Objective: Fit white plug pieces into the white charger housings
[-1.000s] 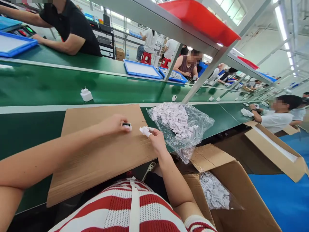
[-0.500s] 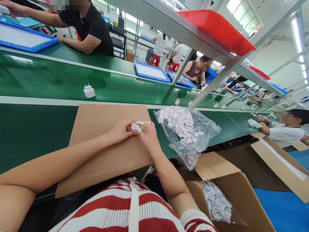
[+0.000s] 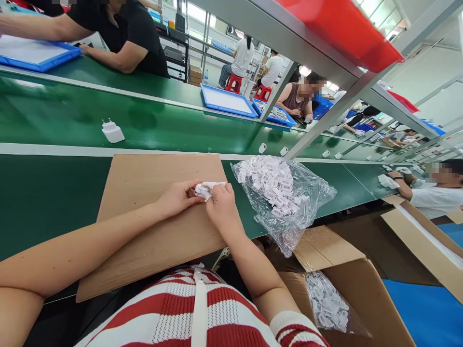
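Note:
Above a flat cardboard sheet (image 3: pixel 155 246), both my hands meet at a small white plastic part (image 3: pixel 202 190). My left hand (image 3: pixel 181 196) grips its left side between thumb and fingers. Fingers of my right hand (image 3: pixel 222 202) are closed over its right end, with some thin white material, maybe a cloth, under them. My fingers cover much of the part, so its exact kind cannot be made out. Just right of my right hand lies a clear plastic bag (image 3: pixel 307 202) full of small white plastic pieces (image 3: pixel 269 180).
A white charger (image 3: pixel 113 131) with two pins lies on the green conveyor belt (image 3: pixel 162 127), with more white pieces farther right. An open carton (image 3: pixel 365 299) stands low at right. A metal frame post (image 3: pixel 321 113) rises ahead. Co-workers sit across and to the right.
The charger on the belt has shifted left. My hands stay together on the white part, with the right fingers turned slightly over it. The camera view has tilted a little.

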`<state>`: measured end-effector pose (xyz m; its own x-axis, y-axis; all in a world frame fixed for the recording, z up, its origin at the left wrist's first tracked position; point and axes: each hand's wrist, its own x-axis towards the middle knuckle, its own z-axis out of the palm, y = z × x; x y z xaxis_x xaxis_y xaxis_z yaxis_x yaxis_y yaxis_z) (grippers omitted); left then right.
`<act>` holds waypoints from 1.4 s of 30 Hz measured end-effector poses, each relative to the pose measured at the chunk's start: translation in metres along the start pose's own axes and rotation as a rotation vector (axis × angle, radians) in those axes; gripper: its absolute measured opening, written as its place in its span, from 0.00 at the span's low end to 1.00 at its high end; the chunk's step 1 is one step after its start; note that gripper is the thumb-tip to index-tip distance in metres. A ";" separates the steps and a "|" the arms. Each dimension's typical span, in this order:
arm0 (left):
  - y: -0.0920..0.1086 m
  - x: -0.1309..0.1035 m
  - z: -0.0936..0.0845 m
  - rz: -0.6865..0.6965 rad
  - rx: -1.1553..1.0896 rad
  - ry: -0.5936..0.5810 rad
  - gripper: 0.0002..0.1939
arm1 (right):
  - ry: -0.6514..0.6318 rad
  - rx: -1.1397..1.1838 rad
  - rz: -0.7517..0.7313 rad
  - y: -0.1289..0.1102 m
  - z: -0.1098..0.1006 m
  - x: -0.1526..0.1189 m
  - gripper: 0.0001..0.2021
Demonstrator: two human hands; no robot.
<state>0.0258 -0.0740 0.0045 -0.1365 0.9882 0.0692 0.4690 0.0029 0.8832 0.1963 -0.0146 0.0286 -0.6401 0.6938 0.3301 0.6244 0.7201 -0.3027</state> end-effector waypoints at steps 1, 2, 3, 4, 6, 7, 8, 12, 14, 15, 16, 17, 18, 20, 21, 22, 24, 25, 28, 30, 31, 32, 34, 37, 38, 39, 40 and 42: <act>0.000 0.000 0.000 0.000 -0.008 -0.003 0.38 | 0.004 -0.001 -0.003 0.000 0.000 0.000 0.09; -0.001 0.000 0.001 -0.003 -0.016 -0.002 0.38 | 0.004 0.001 -0.012 0.000 -0.001 0.000 0.09; -0.002 0.000 0.001 -0.009 -0.024 0.004 0.39 | 0.001 0.006 -0.023 0.000 -0.001 0.000 0.09; -0.002 0.000 0.002 -0.015 -0.029 0.011 0.40 | -0.005 0.013 -0.033 0.000 -0.001 0.000 0.10; -0.003 0.000 0.003 -0.025 -0.034 0.020 0.41 | -0.024 0.026 -0.045 0.001 -0.002 0.001 0.09; -0.003 0.000 0.003 -0.024 -0.034 0.017 0.40 | -0.031 0.031 -0.047 0.001 -0.002 0.002 0.09; -0.003 -0.001 0.003 -0.020 -0.034 0.011 0.40 | -0.034 0.035 -0.047 0.002 -0.003 0.003 0.09; 0.001 -0.002 0.002 0.008 -0.039 0.005 0.37 | -0.029 0.060 -0.047 0.006 -0.002 0.006 0.10; 0.003 -0.002 0.001 0.006 -0.022 0.015 0.38 | -0.031 0.073 -0.043 0.008 0.000 0.005 0.10; 0.003 -0.002 0.001 -0.002 -0.007 0.019 0.39 | -0.030 0.078 -0.041 0.008 0.002 0.004 0.10; 0.003 -0.002 0.000 -0.013 0.007 0.020 0.40 | -0.025 0.083 -0.037 0.009 0.003 0.003 0.09; 0.003 -0.002 0.000 -0.023 0.016 0.020 0.41 | -0.013 0.086 -0.034 0.009 0.004 0.002 0.09; 0.003 -0.002 0.000 -0.031 0.020 0.018 0.42 | 0.003 0.088 -0.033 0.009 0.006 0.000 0.08; 0.002 -0.002 0.000 -0.039 0.019 0.009 0.41 | 0.029 0.087 -0.032 0.009 0.007 -0.002 0.08; 0.002 -0.002 0.000 -0.040 0.018 0.004 0.41 | 0.031 0.085 -0.034 0.009 0.007 -0.002 0.08; 0.002 -0.003 0.000 -0.040 0.017 0.000 0.41 | 0.024 0.082 -0.038 0.009 0.007 -0.003 0.08; 0.002 -0.003 0.000 -0.043 0.017 0.002 0.41 | -0.005 0.075 -0.045 0.008 0.006 -0.002 0.08; 0.002 -0.003 0.000 -0.043 0.023 0.005 0.41 | -0.021 0.071 -0.045 0.007 0.005 -0.001 0.08; 0.005 -0.003 -0.001 -0.010 0.119 0.006 0.35 | -0.052 0.069 -0.039 0.006 0.002 0.001 0.09; 0.008 -0.003 -0.004 0.035 0.218 -0.013 0.30 | -0.061 0.080 -0.036 0.005 0.001 0.002 0.11; 0.009 -0.002 -0.005 0.056 0.263 -0.021 0.28 | -0.062 0.090 -0.035 0.005 0.001 0.002 0.11; 0.010 -0.002 -0.006 0.072 0.301 -0.027 0.28 | -0.061 0.103 -0.034 0.005 0.001 0.001 0.10; 0.011 -0.001 -0.008 0.081 0.369 -0.032 0.27 | -0.048 0.133 -0.028 0.005 0.004 0.000 0.09; 0.010 0.001 -0.011 0.075 0.461 -0.032 0.26 | -0.016 0.157 0.000 0.004 0.008 0.000 0.09; 0.010 0.002 -0.012 0.076 0.486 -0.033 0.26 | -0.007 0.157 0.008 0.004 0.008 0.000 0.09; 0.010 0.002 -0.012 0.079 0.506 -0.034 0.26 | -0.001 0.157 0.017 0.003 0.008 0.001 0.09; 0.010 0.003 -0.013 0.082 0.527 -0.033 0.25 | 0.001 0.161 0.024 0.002 0.007 0.002 0.09; 0.011 0.004 -0.016 0.073 0.572 -0.046 0.26 | -0.009 0.183 0.042 -0.001 0.003 0.005 0.10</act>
<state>0.0170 -0.0721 0.0220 -0.0540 0.9946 0.0890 0.8747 0.0041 0.4846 0.1913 -0.0116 0.0283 -0.6196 0.7229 0.3056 0.5596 0.6800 -0.4739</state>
